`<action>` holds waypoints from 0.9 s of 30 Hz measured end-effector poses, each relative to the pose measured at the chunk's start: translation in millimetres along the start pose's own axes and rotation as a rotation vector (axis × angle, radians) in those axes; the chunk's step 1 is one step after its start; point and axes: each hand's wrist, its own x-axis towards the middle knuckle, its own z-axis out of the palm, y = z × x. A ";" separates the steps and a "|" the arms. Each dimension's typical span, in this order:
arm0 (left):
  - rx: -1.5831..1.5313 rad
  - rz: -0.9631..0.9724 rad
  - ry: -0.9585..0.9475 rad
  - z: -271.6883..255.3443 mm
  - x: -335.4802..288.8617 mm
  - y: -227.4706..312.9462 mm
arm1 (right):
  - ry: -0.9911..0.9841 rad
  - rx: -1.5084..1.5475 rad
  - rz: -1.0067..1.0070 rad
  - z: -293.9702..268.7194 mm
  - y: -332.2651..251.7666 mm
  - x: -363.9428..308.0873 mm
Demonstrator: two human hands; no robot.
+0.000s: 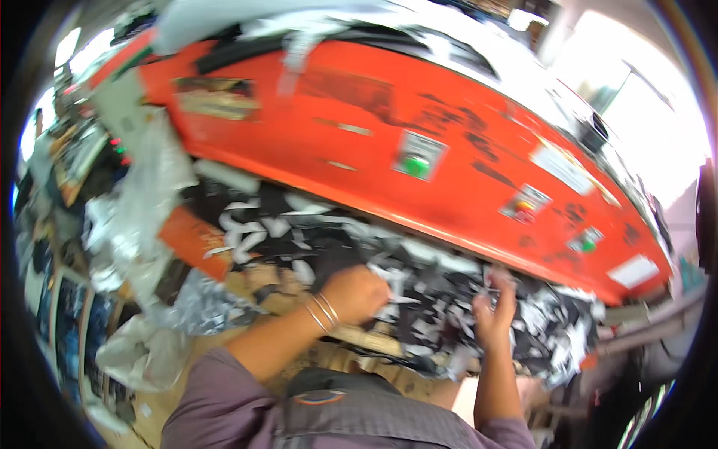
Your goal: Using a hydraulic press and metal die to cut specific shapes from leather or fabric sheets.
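Both my hands are over a heap of black and white scraps point(437, 310) under the front of an orange machine. My left hand point(355, 294), with thin bangles point(322, 313) on its wrist, is closed in a fist at the heap's near side. A black piece point(335, 260) lies against its far side; whether the fingers grip it I cannot tell. Farther right, my right hand point(495, 310) points away from me, thumb and fingers apart. Its fingertips blur against the scraps, and no held thing shows between them.
The orange machine panel point(299, 150) spans the far side, carrying a green button point(416, 165) and a red knob point(523, 212). Clear plastic bags point(153, 187) hang at the left. A whitish bag point(143, 352) sits lower left. Brown cardboard point(404, 382) lies below the heap.
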 end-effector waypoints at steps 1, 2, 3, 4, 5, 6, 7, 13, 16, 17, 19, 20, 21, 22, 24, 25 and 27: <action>-0.141 -0.011 -0.016 27.0 -22.8 -0.5 | -0.143 0.006 -0.129 11.1 -17.9 -24.9; -0.111 -0.046 -0.142 40.2 -38.8 11.1 | -0.427 -0.115 -0.167 9.0 -49.9 -37.0; -0.099 0.006 -0.140 62.5 -49.2 13.7 | -0.551 -0.173 -0.165 13.7 -63.7 -49.3; 0.075 0.039 -0.173 67.3 -46.3 33.0 | -0.673 -0.250 -0.158 19.0 -66.1 -63.2; 0.163 0.190 0.038 89.6 -46.9 35.2 | -0.636 -0.345 -0.151 26.8 -62.8 -75.0; 0.116 0.105 0.096 106.0 -39.3 39.9 | -0.594 -0.432 -0.143 36.6 -53.2 -82.5; 0.135 0.088 0.182 114.6 -33.0 38.5 | -0.556 -0.459 -0.140 46.8 -44.9 -81.8; 0.006 -0.105 0.324 124.1 -7.2 59.6 | -0.583 -0.519 -0.041 31.8 -38.9 -59.5; -0.007 -0.096 0.258 123.6 -9.1 56.4 | -0.750 -0.664 0.008 21.1 -70.2 -54.6; -0.001 -0.115 0.214 115.6 -13.7 50.4 | -0.721 -0.622 -0.096 28.7 -59.7 -59.2; 0.014 -0.163 -0.011 103.9 -16.5 43.0 | -0.815 -0.488 -0.172 24.9 -50.9 -55.7; 0.020 -0.139 -0.061 102.1 -18.3 40.2 | -0.918 -0.420 -0.149 15.9 -51.6 -49.8; -0.002 -0.034 -0.090 98.6 -15.0 35.6 | -0.915 -0.247 0.010 15.0 -31.7 -41.5; -0.045 0.086 -0.006 99.5 -5.4 37.0 | -0.911 -0.074 0.162 11.2 -15.8 -30.3; -0.105 0.125 0.186 110.0 25.1 38.1 | -0.760 -0.130 0.272 6.0 -59.8 13.2; -0.106 0.097 0.238 108.1 48.6 44.4 | -0.519 -0.232 0.199 9.4 -50.1 25.3; -0.091 0.060 0.154 110.2 92.0 42.0 | -0.405 -0.389 0.110 21.9 -20.7 60.8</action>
